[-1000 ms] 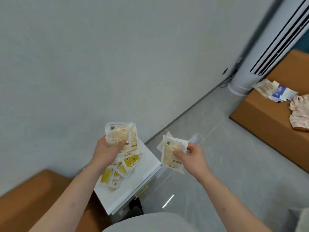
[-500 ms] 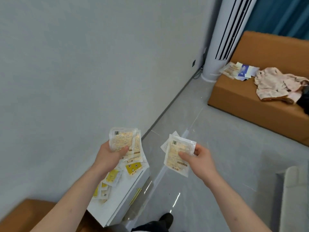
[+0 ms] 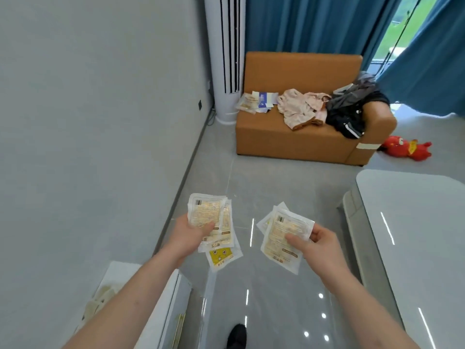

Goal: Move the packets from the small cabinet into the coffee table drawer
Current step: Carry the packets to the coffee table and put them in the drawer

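Left hand grips a fanned stack of packets; right hand pinches a second stack (thumb on top). Both are above the floor, between the small cabinet and coffee table.

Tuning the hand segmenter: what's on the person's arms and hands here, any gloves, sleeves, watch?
Nothing worn that shows. The left hand and right hand are bare, no gloves, rings or markings visible. Both forearms are bare up to the frame's lower edge: no sleeve, watch or band in view.
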A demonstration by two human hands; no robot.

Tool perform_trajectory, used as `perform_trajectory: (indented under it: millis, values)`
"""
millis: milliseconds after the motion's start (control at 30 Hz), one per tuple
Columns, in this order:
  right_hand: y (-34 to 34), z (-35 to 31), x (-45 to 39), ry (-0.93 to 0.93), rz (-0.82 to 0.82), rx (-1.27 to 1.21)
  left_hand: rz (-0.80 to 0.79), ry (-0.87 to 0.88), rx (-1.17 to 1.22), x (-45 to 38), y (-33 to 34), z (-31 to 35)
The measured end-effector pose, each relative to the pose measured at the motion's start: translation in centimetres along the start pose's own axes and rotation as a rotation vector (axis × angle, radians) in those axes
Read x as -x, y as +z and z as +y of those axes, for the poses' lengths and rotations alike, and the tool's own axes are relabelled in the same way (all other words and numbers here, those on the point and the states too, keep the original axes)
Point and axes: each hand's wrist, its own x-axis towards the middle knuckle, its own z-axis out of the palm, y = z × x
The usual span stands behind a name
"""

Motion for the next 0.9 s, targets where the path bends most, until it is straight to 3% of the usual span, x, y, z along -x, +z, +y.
perform_trajectory:
  millis: [300, 633, 900]
  values:
    - [-15.7, 5.2, 9.6, -0.005, 0.258, -0.076, -0.228, 0.084, -0.072, 6.1, 16.3, 1.5]
    - [-32.3, 13.6, 22.7, 0.052, 0.394, -0.105, -0.365, 0.128, -0.118, 18.9, 32.8, -2.0]
    - [-43.4, 17.4, 26.8, 0.051, 0.517, -0.087, -0.452, 0.173, -0.208, 22.8, 43.0, -0.2]
